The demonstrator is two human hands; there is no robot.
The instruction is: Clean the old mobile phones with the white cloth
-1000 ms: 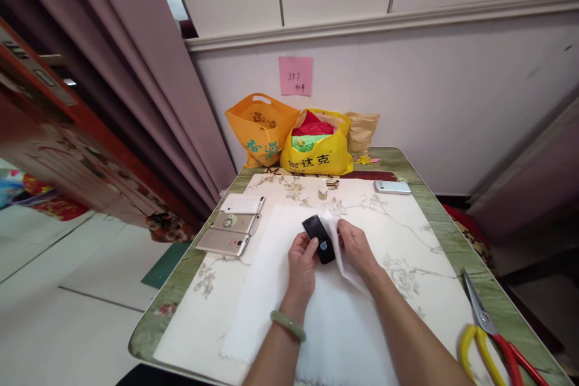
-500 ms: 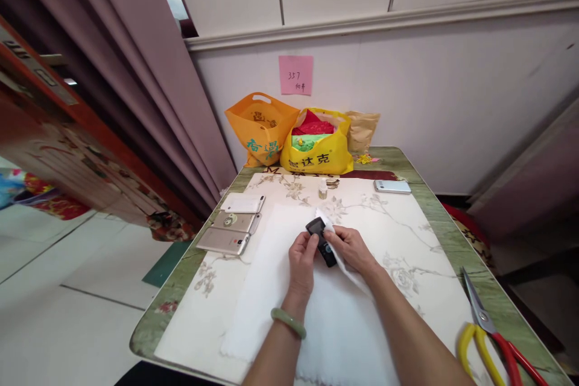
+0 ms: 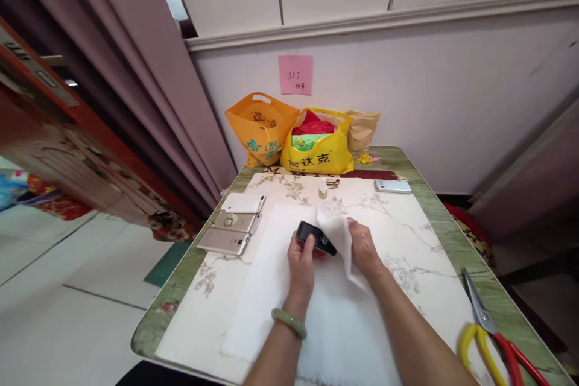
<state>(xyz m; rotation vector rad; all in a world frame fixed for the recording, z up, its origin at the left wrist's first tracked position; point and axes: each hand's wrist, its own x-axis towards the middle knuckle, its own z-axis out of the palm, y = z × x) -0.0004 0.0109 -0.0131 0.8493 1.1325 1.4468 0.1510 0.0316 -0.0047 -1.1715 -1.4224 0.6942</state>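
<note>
My left hand (image 3: 301,265), with a green bangle on the wrist, is closed on a small black phone (image 3: 313,235) held just above the table. My right hand (image 3: 363,248) pinches a white wipe (image 3: 339,236) that is pressed against the phone's right end. Both hands hover over a white cloth (image 3: 330,313) spread across the middle of the table. The phone lies roughly level, its long side running left to right.
Three phones (image 3: 230,223) lie in a stack-like row at the table's left edge, another phone (image 3: 392,186) at the back right. Orange bag (image 3: 260,126) and yellow bag (image 3: 319,145) stand against the wall. A small bottle (image 3: 322,192) stands behind the hands. Yellow-and-red scissors (image 3: 486,329) lie front right.
The black phone has been turned from pointing away to lying sideways in my left hand. My right hand with the wipe has shifted to the phone's right end.
</note>
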